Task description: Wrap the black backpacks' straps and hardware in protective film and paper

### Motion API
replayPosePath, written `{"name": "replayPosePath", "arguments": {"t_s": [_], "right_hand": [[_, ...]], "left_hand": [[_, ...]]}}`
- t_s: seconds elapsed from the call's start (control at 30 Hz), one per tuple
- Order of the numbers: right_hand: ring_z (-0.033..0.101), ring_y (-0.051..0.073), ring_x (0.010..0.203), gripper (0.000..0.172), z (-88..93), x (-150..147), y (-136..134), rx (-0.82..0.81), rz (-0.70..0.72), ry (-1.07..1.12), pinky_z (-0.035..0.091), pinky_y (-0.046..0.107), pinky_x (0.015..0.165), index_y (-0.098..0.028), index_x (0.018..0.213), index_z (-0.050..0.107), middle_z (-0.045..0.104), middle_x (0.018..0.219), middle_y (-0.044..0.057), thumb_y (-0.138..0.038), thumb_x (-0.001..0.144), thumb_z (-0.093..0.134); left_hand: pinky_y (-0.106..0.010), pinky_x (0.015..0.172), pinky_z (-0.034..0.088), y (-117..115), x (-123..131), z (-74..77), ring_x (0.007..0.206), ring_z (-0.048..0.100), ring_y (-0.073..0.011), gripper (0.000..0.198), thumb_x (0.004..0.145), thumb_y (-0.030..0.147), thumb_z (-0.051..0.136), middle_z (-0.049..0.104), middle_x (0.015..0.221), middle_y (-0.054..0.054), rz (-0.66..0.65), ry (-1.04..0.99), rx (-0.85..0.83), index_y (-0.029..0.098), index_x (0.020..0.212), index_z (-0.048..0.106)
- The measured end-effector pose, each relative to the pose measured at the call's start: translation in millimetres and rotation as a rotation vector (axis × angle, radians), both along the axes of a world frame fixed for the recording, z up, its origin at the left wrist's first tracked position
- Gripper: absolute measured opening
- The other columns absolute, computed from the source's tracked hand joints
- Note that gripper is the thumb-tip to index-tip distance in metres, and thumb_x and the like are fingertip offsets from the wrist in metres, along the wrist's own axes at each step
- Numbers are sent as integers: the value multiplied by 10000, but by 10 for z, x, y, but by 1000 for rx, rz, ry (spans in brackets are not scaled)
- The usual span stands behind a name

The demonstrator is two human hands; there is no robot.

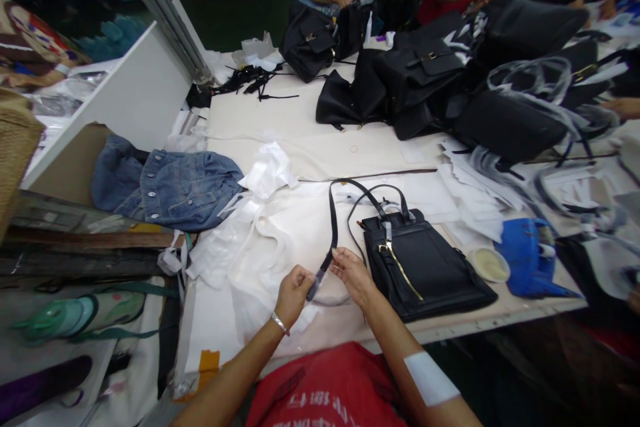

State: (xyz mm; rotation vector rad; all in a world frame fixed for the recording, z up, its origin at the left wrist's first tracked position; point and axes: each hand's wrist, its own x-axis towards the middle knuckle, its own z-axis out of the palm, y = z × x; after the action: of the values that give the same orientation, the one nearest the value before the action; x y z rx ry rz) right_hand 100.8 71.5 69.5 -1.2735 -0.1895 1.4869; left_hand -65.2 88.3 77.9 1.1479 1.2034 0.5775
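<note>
Pinching a black strap (333, 223) near its end, the left hand (294, 292) and right hand (353, 275) each keep a narrow grip, thumb to fingers. Something greyish, perhaps clear wrapping, covers the strap's tip; blur makes that uncertain. From there the strap loops up and over to a black bag (425, 273) with a gold zip, lying just right of the right hand near the surface's (265, 123) front edge. White sheeting (260, 240) spreads left of the hands, beside a denim garment (185, 187). Beyond, more black bags (420, 77) are heaped.
</note>
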Motion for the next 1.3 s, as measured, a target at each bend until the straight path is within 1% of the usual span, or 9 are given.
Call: {"name": "replayPosePath", "arguments": {"t_s": [0.13, 0.27, 0.4, 0.5, 0.67, 0.97, 1.03, 1.13, 1.3], "right_hand": [[578, 137, 728, 243, 5, -166, -136, 22, -68, -29, 484, 272, 722, -207, 777, 536, 612, 800, 0, -385, 702, 683], [585, 149, 746, 229, 18, -225, -275, 7, -15, 22, 487, 278, 717, -203, 767, 568, 622, 783, 5, -399, 719, 677], [602, 162, 793, 312, -25, -47, -111, -75, 58, 157, 467, 270, 707, -200, 915, 617, 665, 901, 49, -437, 721, 679], [600, 159, 806, 328, -87, 40, 40, -99, -13, 222, 451, 265, 710, -200, 889, 628, 672, 937, 52, -392, 653, 750], [581, 159, 885, 280, -82, -108, -72, -8, -124, 149, 435, 275, 785, -209, 861, 635, 657, 992, 35, -351, 655, 760], [576, 174, 892, 363, 65, -42, -232, 4, 29, 26, 448, 289, 761, -231, 1010, 613, 648, 958, 29, -453, 727, 670], [573, 162, 796, 321, 41, -1, -225, 25, 69, -120, 445, 269, 699, -207, 900, 616, 643, 831, 12, -452, 704, 685], [526, 140, 620, 330, 15, 27, -332, -12, 85, -363, 411, 243, 576, -183, 662, 535, 585, 631, -8, -474, 677, 690], [497, 135, 519, 345, -30, 14, -843, -120, 97, -400, 402, 252, 512, -197, 655, 469, 562, 561, -12, -488, 720, 643]], "left_hand": [[-204, 523, 349, 30, 53, 17, 546, 468, -88, 191, 794, 343, 560, 547, 609, 40, 14, 20, 15, 169, 732, 513], [-206, 540, 359, 21, 109, -25, 570, 478, -95, 181, 802, 341, 546, 556, 623, 40, 2, 44, 41, 172, 745, 519], [-210, 548, 354, 9, 113, -60, 579, 485, -98, 178, 817, 340, 525, 555, 636, 40, -52, 83, 82, 175, 751, 518], [-214, 549, 353, 35, 108, -51, 585, 489, -102, 182, 827, 342, 511, 551, 637, 38, -55, 125, 102, 176, 752, 516], [-217, 553, 357, 98, 146, -13, 583, 484, -103, 207, 827, 360, 515, 537, 623, 44, -35, 167, 141, 176, 733, 514], [-230, 584, 388, 101, 303, -55, 609, 524, -117, 212, 832, 375, 495, 570, 650, 33, -91, 153, 174, 179, 758, 533], [-228, 579, 385, 123, 354, -45, 607, 520, -116, 206, 836, 369, 488, 561, 647, 33, -103, 161, 177, 180, 762, 521], [-227, 583, 388, 156, 394, 4, 618, 517, -116, 212, 852, 366, 462, 547, 656, 32, -223, 154, 183, 182, 759, 508], [-257, 666, 409, 88, 248, 27, 710, 542, -140, 227, 905, 335, 358, 589, 775, 1, -593, 304, 350, 196, 889, 537]]}}
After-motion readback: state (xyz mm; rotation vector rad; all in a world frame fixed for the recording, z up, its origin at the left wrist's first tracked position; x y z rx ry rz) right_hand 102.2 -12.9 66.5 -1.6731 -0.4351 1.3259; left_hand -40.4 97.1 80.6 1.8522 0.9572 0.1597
